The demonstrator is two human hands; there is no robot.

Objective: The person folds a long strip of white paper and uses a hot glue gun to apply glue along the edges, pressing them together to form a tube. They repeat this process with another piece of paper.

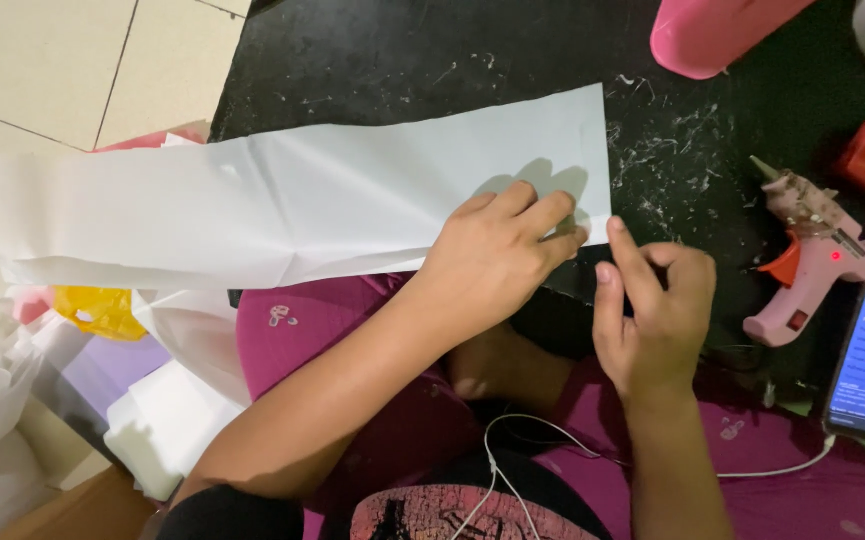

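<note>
Left hand (498, 250) lay flat, pinning the white paper strip (283, 205) on the black surface (403, 60); right hand (653, 305) pinched its corner. Lit glue gun (813, 250) nearby could scorch it.

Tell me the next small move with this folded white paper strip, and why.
Probably run the right hand fingertips along the paper strip near edge to crease it. The left hand already presses the strip flat on the black tabletop, and the right fingers pinch at its lower right corner, where the fold looks loose.
</note>
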